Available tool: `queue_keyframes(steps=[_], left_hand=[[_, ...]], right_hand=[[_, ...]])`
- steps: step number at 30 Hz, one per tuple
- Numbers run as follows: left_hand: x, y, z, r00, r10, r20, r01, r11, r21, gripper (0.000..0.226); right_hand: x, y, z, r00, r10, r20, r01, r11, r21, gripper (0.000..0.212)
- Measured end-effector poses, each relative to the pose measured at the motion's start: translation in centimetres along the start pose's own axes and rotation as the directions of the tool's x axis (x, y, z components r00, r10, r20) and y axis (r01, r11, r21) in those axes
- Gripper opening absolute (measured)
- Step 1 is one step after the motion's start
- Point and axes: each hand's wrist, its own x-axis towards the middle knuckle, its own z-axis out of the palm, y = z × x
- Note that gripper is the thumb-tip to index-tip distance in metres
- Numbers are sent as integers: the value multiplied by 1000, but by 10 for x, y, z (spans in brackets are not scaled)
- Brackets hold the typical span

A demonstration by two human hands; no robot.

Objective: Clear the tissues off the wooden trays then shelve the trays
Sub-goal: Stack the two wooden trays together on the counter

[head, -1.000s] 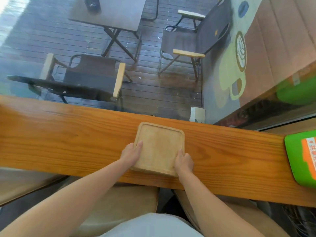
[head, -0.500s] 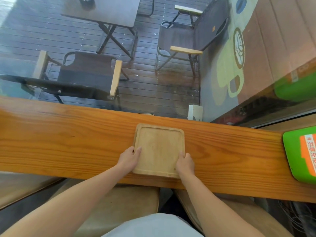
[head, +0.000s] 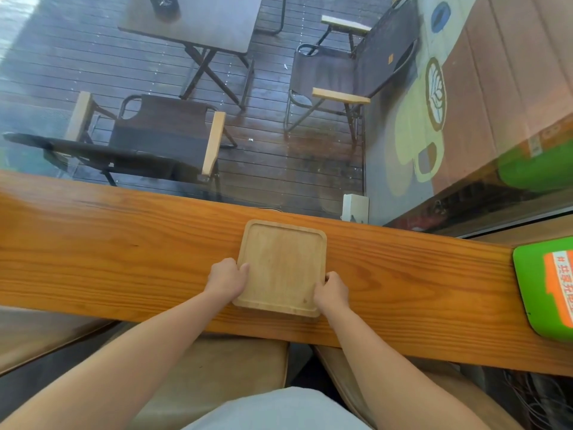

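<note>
Wooden tray (head: 283,265), square with rounded corners and a raised rim, was seen lying flat near the middle of the long wooden tabletop (head: 124,252), its inside bare. It was held at both sides: the left hand (head: 225,279) was closed on the left rim at about 8 o'clock of the tray, thumb laid over the edge, and the right hand (head: 331,290) was clamped on the right rim at about 4 o'clock. Both grips were shut on the tray, which was still resting on the wood.

At 3 o'clock, well apart from the tray, a green object with an orange label (head: 545,287) was set at the tabletop's end. At 1 o'clock, just past the far edge, a small white box (head: 355,208) was seen against the glass. Beyond the glass, at 12 o'clock, two folding chairs (head: 148,141) and a dark table (head: 198,20) were seen on a plank deck. Cushioned seats (head: 217,367) were visible below the near edge.
</note>
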Motion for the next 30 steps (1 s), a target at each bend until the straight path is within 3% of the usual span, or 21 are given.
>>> queue_keyframes(steps=[5, 10, 22, 27, 30], left_hand=[[-12, 4, 5, 992, 27, -120, -16, 995, 95, 33], [-13, 0, 1, 987, 72, -146, -50, 987, 150, 26], [-9, -5, -6, 993, 67, -98, -66, 998, 17, 22], [-6, -2, -1, 999, -18, -41, 11, 987, -162, 17], [-2, -5, 0, 991, -130, 9, 127, 947, -294, 18]], right_hand=[[-7, -1, 2, 999, -3, -51, 2, 1000, -23, 16], [-9, -2, 1, 999, 13, -31, -14, 1000, -27, 35], [-13, -3, 3, 997, 57, -58, -61, 996, -65, 31], [-4, 0, 4, 984, 161, 78, -174, 965, 195, 55], [-1, -1, 4, 958, 245, 150, -284, 879, 382, 54]])
